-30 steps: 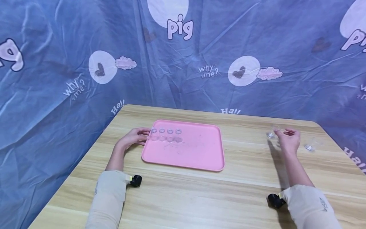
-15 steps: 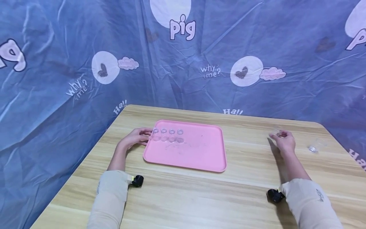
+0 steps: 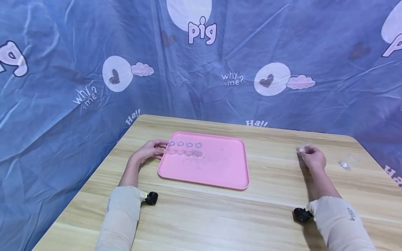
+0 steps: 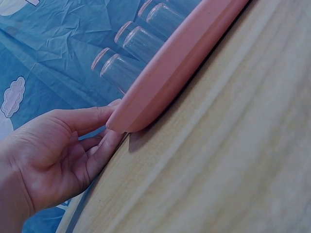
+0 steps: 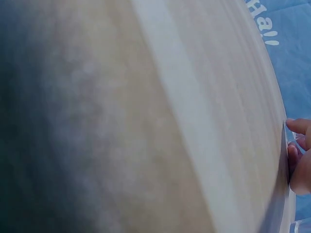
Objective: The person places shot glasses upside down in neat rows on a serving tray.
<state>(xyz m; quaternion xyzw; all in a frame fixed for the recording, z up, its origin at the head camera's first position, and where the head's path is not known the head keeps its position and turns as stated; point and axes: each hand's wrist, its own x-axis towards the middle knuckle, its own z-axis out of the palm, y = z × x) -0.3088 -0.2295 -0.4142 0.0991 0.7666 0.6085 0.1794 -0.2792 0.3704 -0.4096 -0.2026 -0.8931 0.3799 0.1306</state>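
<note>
My left hand (image 3: 149,150) is at the left edge of a pink tray (image 3: 216,170). The left wrist view shows its thumb over the tray's rim (image 4: 165,73) and the fingers below, pinching the corner. Several small clear glasses (image 3: 190,144) stand upright on the tray, lined up towards its back left. Far to the right, my right hand (image 3: 315,158) has thumb and fingers around another clear glass (image 3: 302,150), low on its body. In the right wrist view only part of that hand (image 5: 302,162) shows at the right edge, the glass mostly hidden.
One more clear glass (image 3: 344,165) stands to the right of my right hand. Everything is on a wood-grain table (image 3: 204,216) with rounded far corners. A blue printed cloth (image 3: 194,83) hangs close behind the far edge.
My right hand has moved a little left onto the glass, its fingertips now lower around it. The left hand stays at the tray. The head view has shifted slightly.
</note>
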